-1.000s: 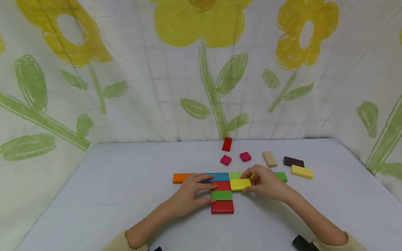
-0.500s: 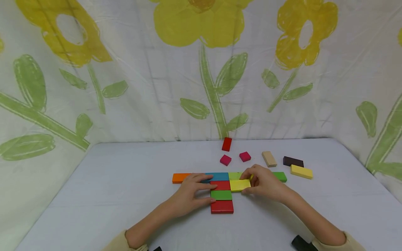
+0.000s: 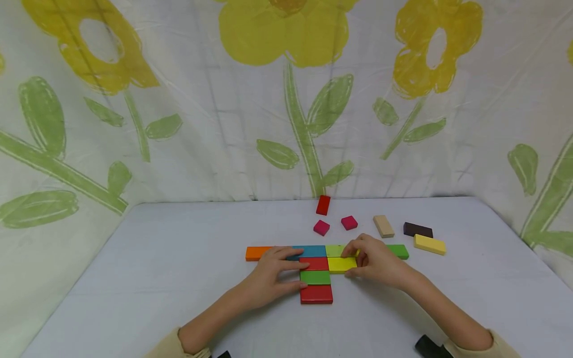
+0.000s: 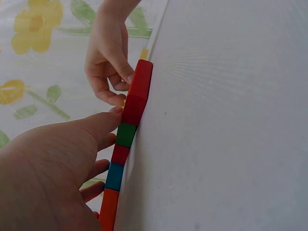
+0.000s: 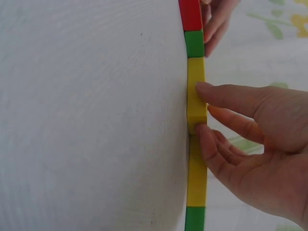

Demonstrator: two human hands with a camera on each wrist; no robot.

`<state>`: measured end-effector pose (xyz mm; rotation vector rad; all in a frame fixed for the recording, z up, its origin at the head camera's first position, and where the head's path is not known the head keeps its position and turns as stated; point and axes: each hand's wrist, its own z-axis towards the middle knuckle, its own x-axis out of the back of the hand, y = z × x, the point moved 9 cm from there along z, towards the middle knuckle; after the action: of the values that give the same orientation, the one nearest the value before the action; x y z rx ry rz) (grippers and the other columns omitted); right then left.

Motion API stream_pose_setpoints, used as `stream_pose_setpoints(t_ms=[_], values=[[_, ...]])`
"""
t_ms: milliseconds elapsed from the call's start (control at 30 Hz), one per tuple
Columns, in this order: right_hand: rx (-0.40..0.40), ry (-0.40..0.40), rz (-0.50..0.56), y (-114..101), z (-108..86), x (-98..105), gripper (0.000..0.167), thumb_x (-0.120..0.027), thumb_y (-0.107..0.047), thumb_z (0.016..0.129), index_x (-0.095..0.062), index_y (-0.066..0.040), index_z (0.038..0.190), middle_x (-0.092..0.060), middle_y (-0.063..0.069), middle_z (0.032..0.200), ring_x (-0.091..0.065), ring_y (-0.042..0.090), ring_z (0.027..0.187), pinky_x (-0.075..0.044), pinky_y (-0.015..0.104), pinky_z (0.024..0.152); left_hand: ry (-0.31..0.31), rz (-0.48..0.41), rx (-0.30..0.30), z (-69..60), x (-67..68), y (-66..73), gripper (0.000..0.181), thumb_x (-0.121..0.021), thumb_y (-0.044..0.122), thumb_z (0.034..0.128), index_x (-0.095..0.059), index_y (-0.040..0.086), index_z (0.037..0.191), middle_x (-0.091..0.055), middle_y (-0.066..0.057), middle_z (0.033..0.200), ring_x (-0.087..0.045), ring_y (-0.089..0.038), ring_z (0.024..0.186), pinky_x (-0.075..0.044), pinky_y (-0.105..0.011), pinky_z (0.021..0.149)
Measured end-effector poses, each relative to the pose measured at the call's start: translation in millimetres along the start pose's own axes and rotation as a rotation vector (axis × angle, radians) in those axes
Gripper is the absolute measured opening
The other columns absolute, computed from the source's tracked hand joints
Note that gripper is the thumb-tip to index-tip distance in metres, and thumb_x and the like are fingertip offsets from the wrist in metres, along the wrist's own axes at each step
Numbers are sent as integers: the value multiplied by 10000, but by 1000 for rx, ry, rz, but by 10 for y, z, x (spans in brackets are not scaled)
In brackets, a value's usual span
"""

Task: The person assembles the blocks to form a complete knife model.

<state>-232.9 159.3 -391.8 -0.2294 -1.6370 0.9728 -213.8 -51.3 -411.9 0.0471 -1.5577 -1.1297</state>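
My left hand (image 3: 270, 281) lies over the left part of a flat block layout, its spread fingers touching the tops and edges of a blue block (image 3: 312, 252), a red block (image 3: 315, 264) and a green block (image 3: 315, 278). Below these sits a larger-looking red block (image 3: 316, 294). With thumb and fingers at its right end, my right hand (image 3: 378, 261) pinches a yellow block (image 3: 341, 265), also seen as a yellow block (image 5: 196, 77) in the right wrist view. This block lies beside the red one, under a light green block (image 3: 334, 250).
The top row runs from an orange block (image 3: 257, 253) to a green block (image 3: 398, 251), partly behind my hands. Farther back lie a red block (image 3: 323, 205), two pink pieces, a natural wood block (image 3: 383, 226), a dark block (image 3: 418, 229) and another yellow block (image 3: 429, 244).
The yellow block under my right hand has shifted very slightly toward me and lies straighter against its neighbours. Both hands have stayed almost where they were.
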Motion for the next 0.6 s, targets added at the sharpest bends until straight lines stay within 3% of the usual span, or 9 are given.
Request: stream_pose_setpoints(t_ms=[600], values=[[-6, 24, -9, -19, -2, 5, 293, -878, -106, 853, -721, -75, 1099, -601, 50, 1027, -559, 136, 805, -536, 199, 680, 8, -1, -18, -9, 10, 18, 446, -761, 372, 977, -721, 197, 1385, -566, -43, 1542, -433, -274, 1452, -383, -643, 1159]])
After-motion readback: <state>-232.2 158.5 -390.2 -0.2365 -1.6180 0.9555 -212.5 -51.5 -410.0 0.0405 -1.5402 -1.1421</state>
